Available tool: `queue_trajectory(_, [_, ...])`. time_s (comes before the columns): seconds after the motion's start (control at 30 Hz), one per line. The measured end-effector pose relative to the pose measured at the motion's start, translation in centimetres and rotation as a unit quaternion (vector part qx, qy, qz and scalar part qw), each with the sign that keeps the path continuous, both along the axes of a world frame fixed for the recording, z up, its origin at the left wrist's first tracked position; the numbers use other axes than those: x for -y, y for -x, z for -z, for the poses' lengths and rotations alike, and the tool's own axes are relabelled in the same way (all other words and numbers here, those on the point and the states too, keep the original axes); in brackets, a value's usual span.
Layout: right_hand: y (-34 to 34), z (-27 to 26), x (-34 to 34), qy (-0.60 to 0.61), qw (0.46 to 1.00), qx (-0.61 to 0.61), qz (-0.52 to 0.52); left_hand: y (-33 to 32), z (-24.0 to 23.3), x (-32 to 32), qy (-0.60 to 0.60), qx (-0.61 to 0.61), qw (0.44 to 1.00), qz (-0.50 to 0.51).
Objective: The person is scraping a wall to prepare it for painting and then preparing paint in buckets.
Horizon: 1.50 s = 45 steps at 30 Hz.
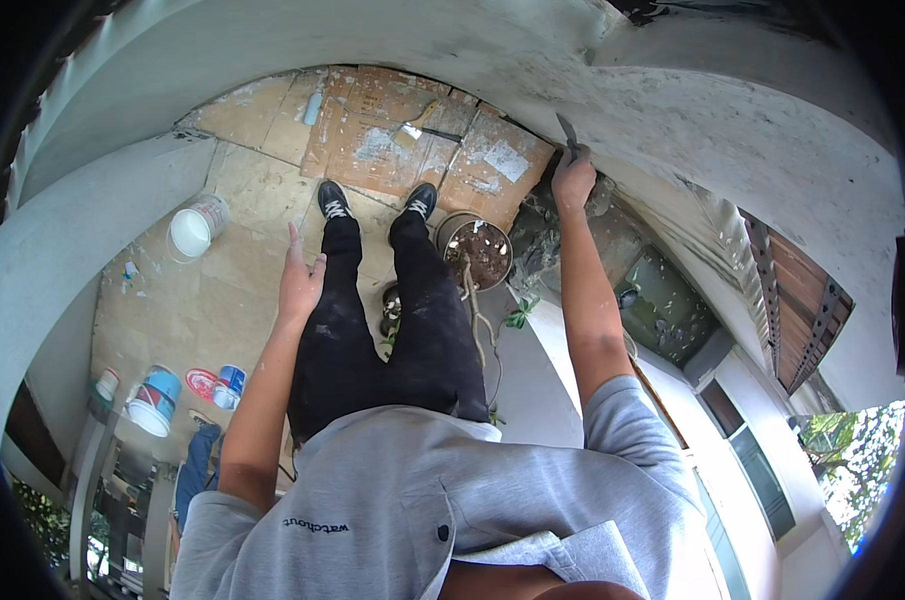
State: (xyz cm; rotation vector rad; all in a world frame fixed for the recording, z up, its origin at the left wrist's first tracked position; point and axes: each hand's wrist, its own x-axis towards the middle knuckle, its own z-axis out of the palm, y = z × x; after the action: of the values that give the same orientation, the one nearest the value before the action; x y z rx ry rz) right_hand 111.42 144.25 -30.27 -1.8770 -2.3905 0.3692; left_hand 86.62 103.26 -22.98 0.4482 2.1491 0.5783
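Note:
My right hand (574,180) is closed around the handle of a scraper or putty knife (567,129), whose blade points up along the foot of the pale plastered wall (647,112). Whether the blade touches the wall cannot be told. My left hand (301,277) hangs beside my left thigh, fingers apart, holding nothing, with whitish dust on the fingertips. Paint-stained cardboard (377,157) covers the tiles beyond my shoes. On it lie a paintbrush (416,126) and a roller frame (370,116) with a dark handle; a light blue roller sleeve (313,109) rests near the cardboard's left edge.
A potted plant (476,251) stands by my right foot, a smaller pot (391,309) between my legs. A white bucket (193,229) is at the left, with paint cans (154,400) farther back. A water basin (666,307) lies below right. Another person's trousered leg (197,465) shows lower left.

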Motion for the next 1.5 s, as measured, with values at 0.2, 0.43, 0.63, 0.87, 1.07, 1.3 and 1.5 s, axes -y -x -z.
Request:
queue_trajectory(0.2, [-0.4,-1.0,1.7,0.032,0.999,0.006,0.035,0.3,0.7,0.7,-0.025,-0.034,0.999,0.016])
queue_trajectory(0.43, [0.2,-10.9,3.7,-0.058,0.996,-0.048,0.050,-0.6,2.8,2.1,-0.004,0.006,0.997,0.080])
queue_trajectory(0.63, [-0.3,-9.3,4.8,-0.087,0.996,-0.031,0.007,-2.2,3.2,3.1,-0.027,0.044,0.995,0.088])
queue_trajectory(0.87, [-1.3,-10.3,4.8,-0.094,0.995,-0.035,0.014,-4.5,2.6,3.0,-0.062,-0.007,0.992,0.111])
queue_trajectory(1.07, [-2.9,-16.3,3.0,-0.088,0.996,0.016,0.007,-7.1,1.9,1.8,-0.113,-0.021,0.990,0.080])
queue_trajectory(1.3, [-4.5,-18.7,1.1,-0.105,0.993,0.051,-0.030,-11.4,1.5,-0.5,-0.113,0.087,0.990,-0.017])
queue_trajectory(1.5, [-4.1,-18.7,0.7,-0.088,0.994,0.067,-0.022,-12.7,1.6,-1.8,-0.118,0.109,0.987,-0.022])
